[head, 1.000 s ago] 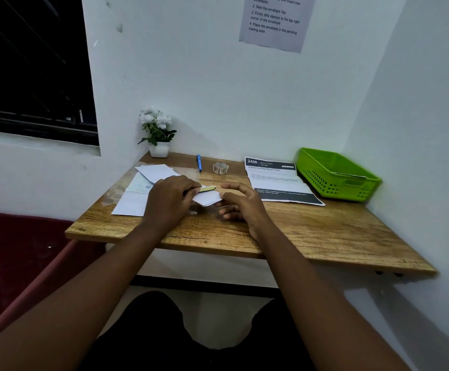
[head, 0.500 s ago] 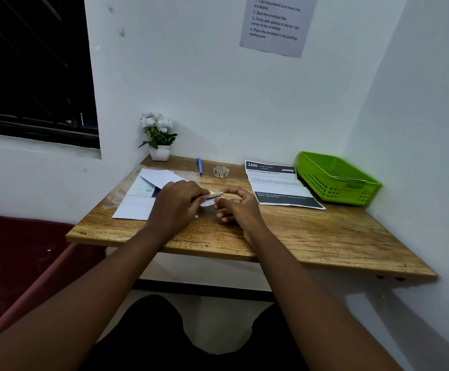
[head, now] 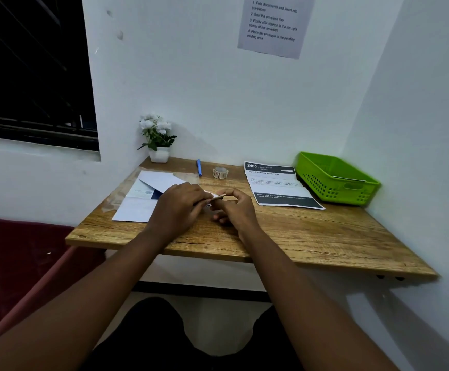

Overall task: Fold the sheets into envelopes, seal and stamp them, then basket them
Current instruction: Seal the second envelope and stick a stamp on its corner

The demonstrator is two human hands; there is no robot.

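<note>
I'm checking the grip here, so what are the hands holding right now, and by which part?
Both hands hold a small folded paper: the right hand pinches its right end, and the left hand grips its left part.

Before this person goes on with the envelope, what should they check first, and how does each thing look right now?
1. Envelope held: ok, left hand and right hand both pinch it above the desk.
2. Flap sealed: cannot tell, the fingers hide it.
3. Roll of stamps within reach: ok, it stands just behind the hands.
4. Green basket ready: ok, open at the desk's right end.
5. Stamp already on: cannot tell.
6. More sheets waiting: ok, papers lie under the left hand.
</note>
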